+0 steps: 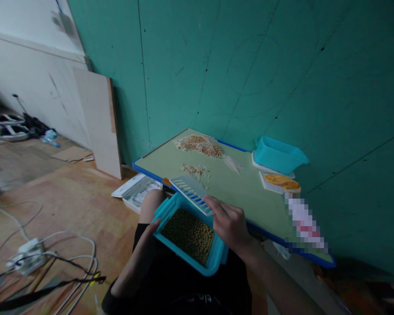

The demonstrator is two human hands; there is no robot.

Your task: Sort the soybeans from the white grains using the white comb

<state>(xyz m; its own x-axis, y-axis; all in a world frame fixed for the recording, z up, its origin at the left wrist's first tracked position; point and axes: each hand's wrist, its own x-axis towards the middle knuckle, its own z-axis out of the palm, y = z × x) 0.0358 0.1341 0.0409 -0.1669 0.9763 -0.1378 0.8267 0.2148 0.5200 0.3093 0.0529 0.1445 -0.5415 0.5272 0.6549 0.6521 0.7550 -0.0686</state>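
A teal plastic box (216,258) full of greenish-yellow beans (190,234) rests on my lap at the table's near edge. My left hand (153,227) grips its left rim from underneath, thumb on the edge. My right hand (228,223) is closed on a white slotted scoop (192,192) that lies flat over the box's far rim, reaching onto the green tabletop (246,188). Two piles of mixed grain lie on the table: a large pile (202,146) at the far side and a small pile (193,170) just beyond the scoop.
A second teal box (277,155) sits on white trays by the green wall, beside a tray with orange pieces (282,180). A white tray (136,192) lies on the wooden floor left of my knee. Cables and a power strip (28,256) sprawl at the left.
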